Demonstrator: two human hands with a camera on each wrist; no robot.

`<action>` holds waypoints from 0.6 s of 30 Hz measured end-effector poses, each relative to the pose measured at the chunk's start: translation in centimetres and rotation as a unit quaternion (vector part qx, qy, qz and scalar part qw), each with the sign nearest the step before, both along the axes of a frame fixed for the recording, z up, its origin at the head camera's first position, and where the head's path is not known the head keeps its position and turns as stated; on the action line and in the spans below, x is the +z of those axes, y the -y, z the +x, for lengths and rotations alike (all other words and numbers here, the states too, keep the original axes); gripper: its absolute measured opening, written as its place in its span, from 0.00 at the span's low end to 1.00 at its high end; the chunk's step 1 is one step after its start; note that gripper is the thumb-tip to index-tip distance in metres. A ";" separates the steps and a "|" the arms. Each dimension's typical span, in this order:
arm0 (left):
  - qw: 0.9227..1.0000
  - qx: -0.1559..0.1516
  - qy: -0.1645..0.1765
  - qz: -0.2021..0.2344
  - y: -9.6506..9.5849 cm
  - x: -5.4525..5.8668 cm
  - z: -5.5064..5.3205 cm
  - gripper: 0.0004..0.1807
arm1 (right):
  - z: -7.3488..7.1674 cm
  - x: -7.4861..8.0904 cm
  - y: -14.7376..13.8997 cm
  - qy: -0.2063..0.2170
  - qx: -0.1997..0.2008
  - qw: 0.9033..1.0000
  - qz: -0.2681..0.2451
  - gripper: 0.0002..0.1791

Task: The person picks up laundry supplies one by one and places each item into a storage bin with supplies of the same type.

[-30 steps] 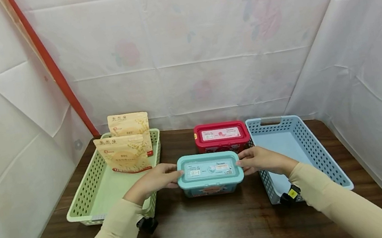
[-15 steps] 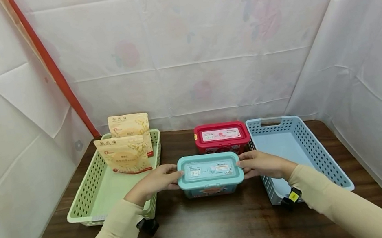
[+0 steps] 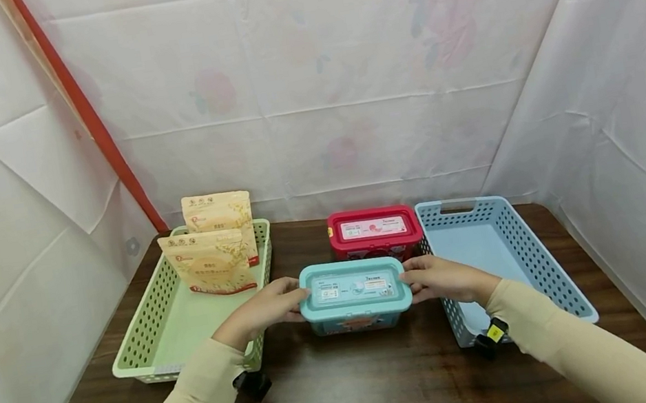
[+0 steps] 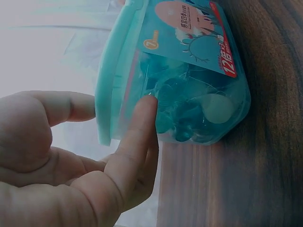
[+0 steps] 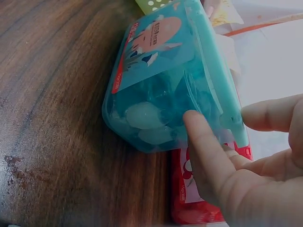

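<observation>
A teal lidded tub (image 3: 356, 294) of laundry pods sits in the middle of the wooden table, with its label facing front. At its left end, my left hand (image 3: 269, 305) holds it, thumb on the lid's edge and fingers against the side wall. My right hand (image 3: 447, 277) grips the right end the same way. Blue and whitish pods (image 4: 189, 111) show through the clear wall in the left wrist view. In the right wrist view, the tub's base (image 5: 125, 135) is down at the tabletop. Right behind it stands a red lidded tub (image 3: 373, 227).
To the left, a green perforated basket (image 3: 149, 318) holds two upright yellow pouches (image 3: 210, 263) (image 3: 224, 209). A light blue basket (image 3: 536, 246) stands on the right, close to the red tub. White cloth hangs (image 3: 307, 92) around the table's back and sides.
</observation>
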State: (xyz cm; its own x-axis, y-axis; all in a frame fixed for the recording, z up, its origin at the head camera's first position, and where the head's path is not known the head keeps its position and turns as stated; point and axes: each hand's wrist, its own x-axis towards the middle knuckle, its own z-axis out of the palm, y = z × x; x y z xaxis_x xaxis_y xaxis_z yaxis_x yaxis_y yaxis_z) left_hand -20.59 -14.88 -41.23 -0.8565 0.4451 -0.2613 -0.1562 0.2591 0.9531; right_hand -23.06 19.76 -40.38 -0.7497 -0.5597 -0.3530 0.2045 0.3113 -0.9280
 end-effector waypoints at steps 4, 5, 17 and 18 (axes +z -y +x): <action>1.000 -0.001 -0.003 0.003 0.1 -0.1 0.0 0.29 | 0.0 -0.1 0.1 -0.004 0.000 1.000 0.001 0.29; 1.000 -0.003 -0.003 0.004 0.1 -0.1 0.0 0.29 | 0.0 -0.1 0.1 -0.006 0.002 1.000 0.001 0.29; 1.000 -0.009 -0.004 0.008 0.2 -0.2 -0.2 0.29 | 0.0 -0.3 0.2 0.001 -0.002 1.000 -0.003 0.29; 1.000 -0.009 -0.003 0.009 0.2 -0.1 -0.1 0.29 | 0.0 -0.3 0.2 0.000 -0.002 1.000 -0.005 0.29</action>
